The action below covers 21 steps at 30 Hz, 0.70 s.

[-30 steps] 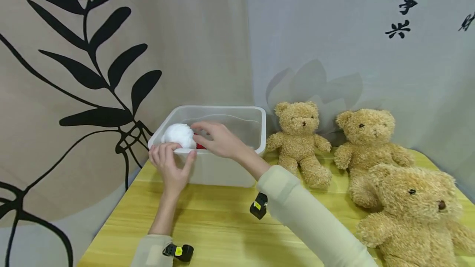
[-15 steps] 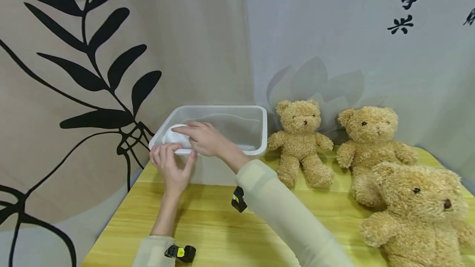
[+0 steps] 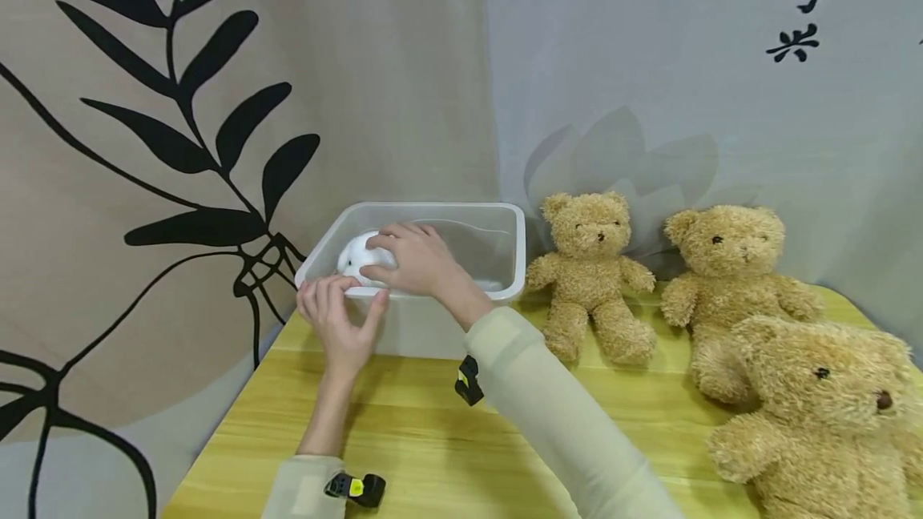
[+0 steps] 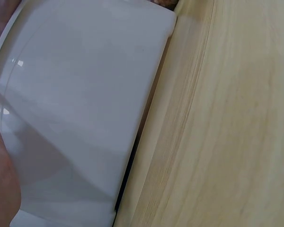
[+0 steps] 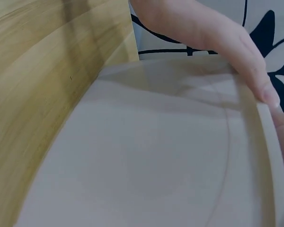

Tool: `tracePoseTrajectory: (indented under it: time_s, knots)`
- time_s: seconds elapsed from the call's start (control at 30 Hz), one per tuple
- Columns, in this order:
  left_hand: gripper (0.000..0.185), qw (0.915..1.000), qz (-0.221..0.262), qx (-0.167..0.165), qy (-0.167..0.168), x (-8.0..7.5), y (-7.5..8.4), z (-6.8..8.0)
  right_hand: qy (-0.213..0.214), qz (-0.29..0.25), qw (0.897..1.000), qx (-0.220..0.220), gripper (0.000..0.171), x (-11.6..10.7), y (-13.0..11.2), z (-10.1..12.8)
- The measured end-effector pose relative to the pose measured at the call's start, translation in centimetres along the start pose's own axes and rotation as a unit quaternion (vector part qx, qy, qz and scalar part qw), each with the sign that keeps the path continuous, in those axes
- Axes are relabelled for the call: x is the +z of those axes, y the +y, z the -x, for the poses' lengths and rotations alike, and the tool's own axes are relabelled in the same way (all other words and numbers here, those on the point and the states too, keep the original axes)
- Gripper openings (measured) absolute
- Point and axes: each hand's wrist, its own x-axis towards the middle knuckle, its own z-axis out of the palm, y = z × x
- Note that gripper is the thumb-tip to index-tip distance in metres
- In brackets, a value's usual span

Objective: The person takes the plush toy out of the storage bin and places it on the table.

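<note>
In the head view, a white fluffy toy [image 3: 355, 257] with a dark eye-like spot sits inside a translucent plastic box [image 3: 433, 328], at its left end. My right hand [image 3: 417, 260] reaches over the front rim and grips the toy from the right, its fingers and thumb around it. The toy's lower part is hidden. My left hand [image 3: 340, 325] holds the box's front rim near the left corner. In the right wrist view the left thumb [image 5: 270, 97] lies at the rim [image 5: 274, 165]. The left wrist view shows mostly the box's outer wall [image 4: 85, 94].
The box stands at the back left of a wooden table [image 3: 425, 439], close to a curtain [image 3: 404, 86]. Three tan teddy bears are to the right: a small-looking bear [image 3: 591, 279] beside the box, a second bear [image 3: 731, 263], and a front bear [image 3: 822, 423].
My right hand has gone from the toy's right side, across its top, to a grip around it. The toy has turned and shifted right. A red patch seen earlier is now hidden.
</note>
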Motion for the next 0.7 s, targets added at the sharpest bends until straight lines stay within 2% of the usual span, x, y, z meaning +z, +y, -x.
tracePoseTrajectory:
  time_s: [0.1,0.2,0.37,0.47,0.57,0.7]
  knots:
    - [0.059,1.0000,0.000,-0.002,-0.002,0.0,0.0,0.0,0.022,-0.051,0.998,0.036,0.048,0.2,0.3,0.3]
    - [0.060,1.0000,-0.001,-0.004,-0.008,-0.1,0.0,0.0,0.023,-0.103,0.992,0.076,0.048,0.4,0.6,0.5]
    - [0.060,0.9999,0.000,-0.005,-0.011,0.0,0.0,0.1,0.004,-0.204,0.970,0.131,0.056,0.5,1.0,0.9]
    - [0.059,1.0000,0.001,-0.004,-0.008,0.0,0.0,0.1,-0.001,-0.257,0.955,0.147,0.072,0.5,1.2,0.9]
    - [0.059,1.0000,0.001,-0.002,-0.005,0.0,0.0,0.0,-0.010,-0.268,0.952,0.147,0.081,0.5,1.4,0.8]
    - [0.059,1.0000,0.001,-0.002,-0.001,0.0,-0.1,0.0,-0.024,-0.261,0.954,0.144,0.065,0.5,1.4,0.7]
